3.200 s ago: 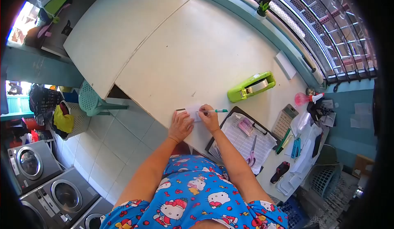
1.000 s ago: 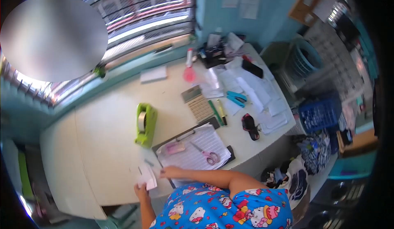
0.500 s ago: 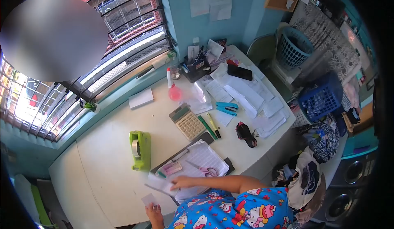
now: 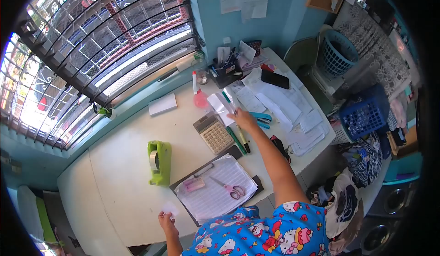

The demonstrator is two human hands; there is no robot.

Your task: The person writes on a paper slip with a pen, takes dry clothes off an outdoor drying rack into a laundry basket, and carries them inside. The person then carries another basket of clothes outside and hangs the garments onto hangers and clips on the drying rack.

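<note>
The head view shows the right hand (image 4: pixel 243 119) with its grip clamped on the near end of a white paper pad (image 4: pixel 220 106), and what looks like a green-ended pen (image 4: pixel 226 96) lies along the pad in the same hold. The left hand (image 4: pixel 167 223) has thumb and fingers together on a small paper slip (image 4: pixel 171 209), close to the near edge of the table (image 4: pixel 123 192). Half a second ago the pad was over the clipboard (image 4: pixel 179 178); now the right arm reaches across to the far side and the pad is above the table, between the calculator (image 4: pixel 213 135) and the blue stapler (image 4: pixel 262 118). To judge by that, the slip and the pad are now being handled separately, one to each hand, well apart. Just below the right hand lie a green marker (image 4: pixel 236 140) and a yellow highlighter (image 4: pixel 241 135). The clipboard, bare of hands, carries lined sheets, scissors (image 4: pixel 235 192) and a pink box (image 4: pixel 194 185). Farther out are a pink spray bottle (image 4: pixel 200 99), a black phone (image 4: pixel 275 79) on loose papers (image 4: pixel 279 102), and a green tape dispenser (image 4: pixel 164 164) on the left
</note>
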